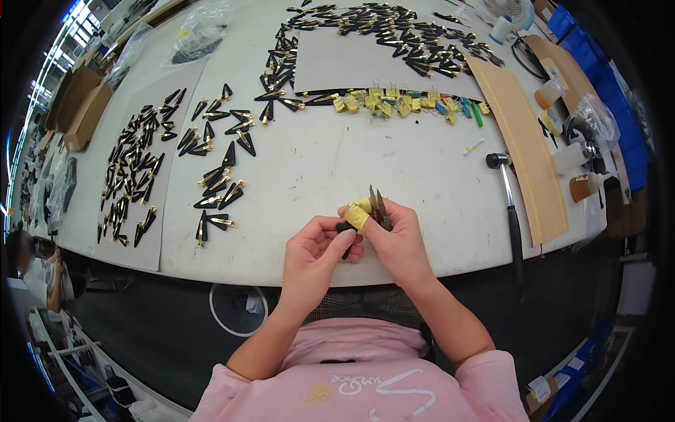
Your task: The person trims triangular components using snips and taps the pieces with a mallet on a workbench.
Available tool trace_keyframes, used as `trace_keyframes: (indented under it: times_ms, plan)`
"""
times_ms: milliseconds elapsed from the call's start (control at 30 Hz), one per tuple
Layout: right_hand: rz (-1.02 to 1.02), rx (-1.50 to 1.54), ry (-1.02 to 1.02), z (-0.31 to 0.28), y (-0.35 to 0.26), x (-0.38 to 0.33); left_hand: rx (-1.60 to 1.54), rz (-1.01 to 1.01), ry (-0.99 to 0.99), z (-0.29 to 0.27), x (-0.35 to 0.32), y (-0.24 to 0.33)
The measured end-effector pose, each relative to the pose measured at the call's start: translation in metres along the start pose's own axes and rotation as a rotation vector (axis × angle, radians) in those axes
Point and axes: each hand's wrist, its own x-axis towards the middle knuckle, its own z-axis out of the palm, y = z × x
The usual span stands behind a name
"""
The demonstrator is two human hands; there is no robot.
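Note:
Near the table's front edge, my left hand point(313, 254) pinches a small black piece point(344, 228), which looks like one of the black hair clips; the fingers hide most of it. My right hand point(398, 243) is closed around a pair of small metal snips point(378, 208), their pointed blades directed away from me. Yellow tape point(356, 216) is wrapped around the right thumb and another fingertip. Both hands meet at the black piece. To their left lie several loose black hair clips point(216, 184) with gold-coloured metal parts.
More clips cover a grey board point(156, 235) at left and surround another board point(337, 63) at the back. Yellow-wrapped binder clips point(387, 105) line its front edge. A mallet point(508, 186), a brown cardboard strip point(524, 155), bottles point(552, 91) and a fan point(508, 10) stand or lie at right.

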Motion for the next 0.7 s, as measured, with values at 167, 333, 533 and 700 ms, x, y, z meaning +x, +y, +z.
trace_keyframes:
  times_ms: [167,333,533,700]
  plan:
    - [0.010,-0.055,0.043,0.005,-0.002,-0.005,-0.009,0.017,0.027,-0.002,-0.002,-0.002]
    - [-0.007,-0.101,0.081,0.005,0.000,0.000,-0.002,-0.080,-0.025,-0.006,0.001,0.008]
    - [0.036,-0.067,0.132,0.008,-0.011,0.003,-0.114,-0.179,-0.119,-0.017,-0.010,0.015]
    - [0.031,-0.049,0.157,0.006,-0.011,0.001,-0.056,-0.103,-0.010,-0.007,-0.010,0.012]
